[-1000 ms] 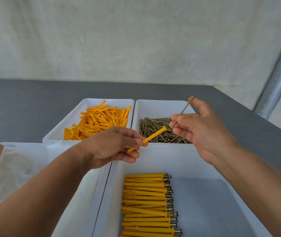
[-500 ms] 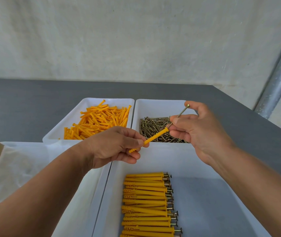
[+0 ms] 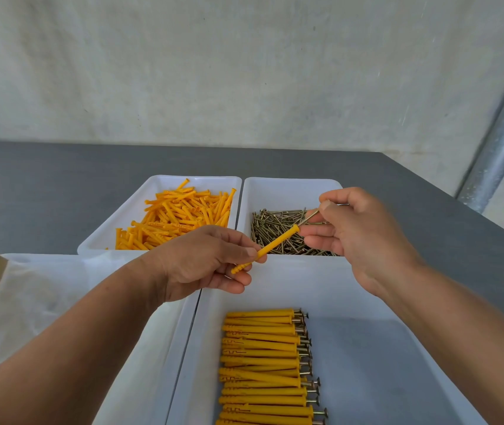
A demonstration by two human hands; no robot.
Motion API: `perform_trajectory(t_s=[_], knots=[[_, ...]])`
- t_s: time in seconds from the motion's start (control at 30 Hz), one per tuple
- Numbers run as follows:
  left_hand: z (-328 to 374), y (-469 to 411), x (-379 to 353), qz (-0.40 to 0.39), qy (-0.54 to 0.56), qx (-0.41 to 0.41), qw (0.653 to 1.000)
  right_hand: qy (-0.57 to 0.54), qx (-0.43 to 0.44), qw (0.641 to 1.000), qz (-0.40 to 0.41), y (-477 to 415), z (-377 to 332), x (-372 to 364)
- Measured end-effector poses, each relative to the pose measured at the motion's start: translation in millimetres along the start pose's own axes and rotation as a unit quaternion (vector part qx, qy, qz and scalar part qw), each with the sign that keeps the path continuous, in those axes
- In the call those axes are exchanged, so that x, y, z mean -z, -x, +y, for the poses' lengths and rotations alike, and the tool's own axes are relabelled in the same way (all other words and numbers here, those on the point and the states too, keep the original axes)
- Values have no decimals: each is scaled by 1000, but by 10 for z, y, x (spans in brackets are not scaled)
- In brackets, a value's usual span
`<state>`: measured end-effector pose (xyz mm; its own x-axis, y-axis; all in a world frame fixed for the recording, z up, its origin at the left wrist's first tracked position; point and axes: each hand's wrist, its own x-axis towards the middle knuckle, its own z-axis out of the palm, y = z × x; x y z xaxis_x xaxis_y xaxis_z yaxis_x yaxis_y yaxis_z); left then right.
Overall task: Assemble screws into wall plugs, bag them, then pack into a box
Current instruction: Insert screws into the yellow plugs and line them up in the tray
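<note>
Wall plug (image 3: 270, 243) wants a firm hold at its ribbed tail, and that is where my left hand (image 3: 204, 262) pinches it, thumb and fingers curled round; the goal, I judge, is the look of the finished pieces (image 3: 263, 363), each head left proud; so the collar mouth should point straight up the line of the screw (image 3: 308, 216) — any angle and the tip may bind; my right hand (image 3: 364, 234), nipping the screw between thumb and forefinger with the other fingers loosely bent, should push along that line. How deep the tip sits I cannot tell.

Taking the screw tray (image 3: 290, 187) as marker: my left hand hangs off its near-left corner; the plug slants across its near edge, collar over the heap; my right hand hovers over its right half — fingertips just beside the collar.
</note>
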<state>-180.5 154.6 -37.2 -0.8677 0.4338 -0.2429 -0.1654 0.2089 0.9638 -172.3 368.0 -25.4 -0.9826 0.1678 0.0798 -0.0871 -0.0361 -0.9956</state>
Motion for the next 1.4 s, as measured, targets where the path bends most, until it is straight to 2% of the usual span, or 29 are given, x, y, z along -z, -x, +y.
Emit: perform_trajectory(t_s=[0.3,0.47,0.53,0.67,0.7,0.83,0.97,1.07,1.23,1.33,1.4], knots=[[3,-4,6,2,2,0,1000,151,-13,986,-71,0,45,61],[7,1,13,-4,-6,0,1000,223,24,969,-105,-3,8,104],[6,2,16,-6,-10,0,1000,308,67,940,-131,21,-19,125],[-13,-1,10,-4,-33,0,999,514,165,824,-173,75,-37,146],[-14,-5,8,-2,-40,-3,999,538,171,806,-175,84,-43,154],[-7,-19,28,40,-48,-27,998,551,114,797,-222,91,-62,196],[-16,-53,81,106,25,-25,994,557,61,785,-263,103,0,187],[-3,-76,125,133,120,1,984,592,49,750,-291,123,63,156],[-13,-80,273,114,327,23,938,640,48,694,-326,142,213,72],[-66,-91,366,90,413,15,906,644,46,681,-345,158,296,28],[-73,-107,382,110,427,0,898,641,39,681,-352,167,315,20]])
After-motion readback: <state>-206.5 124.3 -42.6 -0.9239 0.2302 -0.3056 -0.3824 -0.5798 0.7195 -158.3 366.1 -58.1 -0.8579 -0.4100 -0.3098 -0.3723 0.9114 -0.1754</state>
